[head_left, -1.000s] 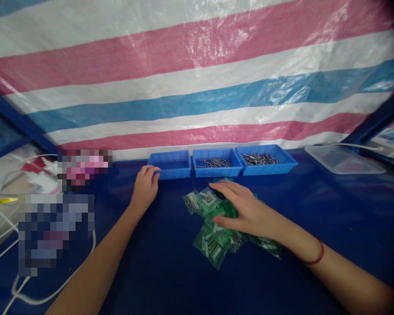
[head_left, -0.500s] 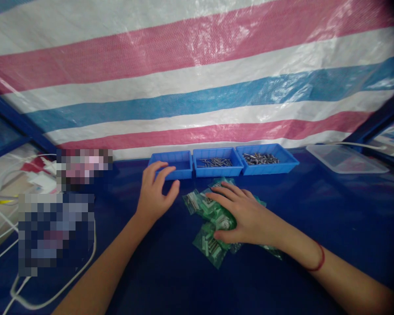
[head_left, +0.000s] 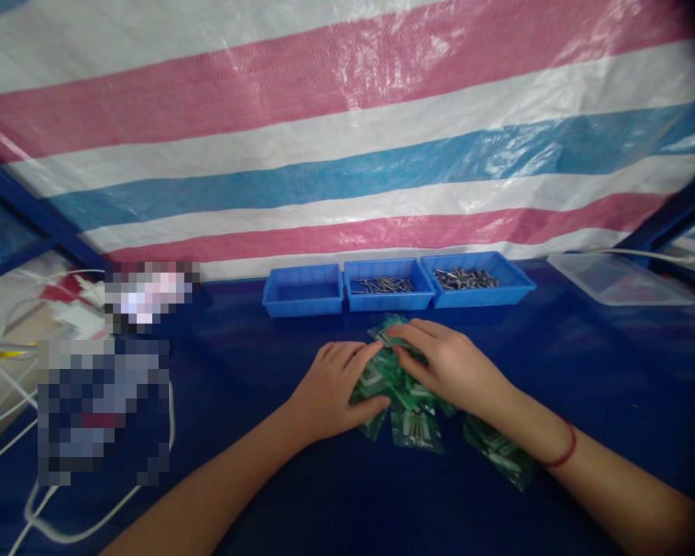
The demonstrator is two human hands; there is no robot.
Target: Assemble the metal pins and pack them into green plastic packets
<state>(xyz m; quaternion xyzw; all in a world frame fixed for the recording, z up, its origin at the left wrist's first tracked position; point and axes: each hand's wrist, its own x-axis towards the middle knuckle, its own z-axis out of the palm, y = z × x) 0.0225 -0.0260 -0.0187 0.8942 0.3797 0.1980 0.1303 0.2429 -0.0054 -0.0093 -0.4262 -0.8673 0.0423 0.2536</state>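
Observation:
A heap of small green plastic bags holding metal pins lies on the dark blue table. My left hand rests on the heap's left side, fingers curled round some bags. My right hand lies on the heap's top right, fingers bent over the bags and meeting the left fingertips. One bag sticks out below my right wrist, which wears a red string.
Three blue trays stand in a row at the table's back: the left tray looks empty, the middle tray and right tray hold metal pins. A clear plastic lid lies far right. White cables trail at left. A striped tarp hangs behind.
My left hand left the left blue tray and came right and down onto the heap of bags. My right hand gathered the bags inward, and the heap shifted slightly.

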